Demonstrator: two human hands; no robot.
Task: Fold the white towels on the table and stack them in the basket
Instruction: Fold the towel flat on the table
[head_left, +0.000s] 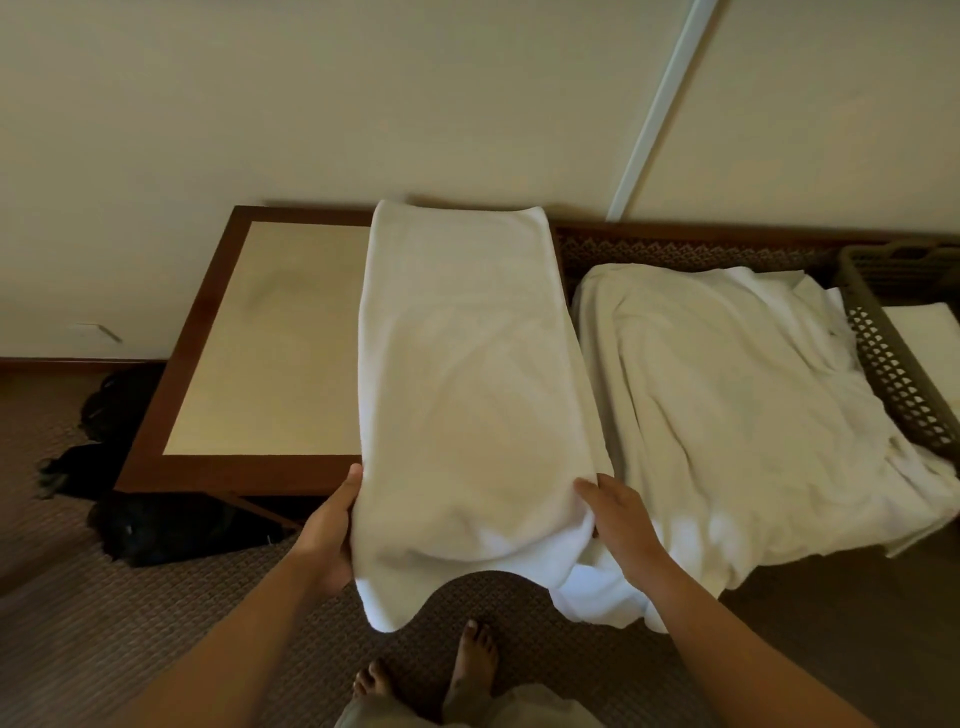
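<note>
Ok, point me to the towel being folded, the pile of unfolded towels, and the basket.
Folded towel (467, 374), head view, middle of its top layer.
Pile of unfolded towels (727, 395), head view, centre of the heap.
Basket (883, 358), head view, its perforated near wall.

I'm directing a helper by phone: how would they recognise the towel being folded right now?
Find the low wooden table against the wall. One long white towel runs across its middle, its near end hanging over the front edge between the left hand and right hand. Unlike the rumpled pile of towels to its right, it lies smooth as a narrow strip.
</note>
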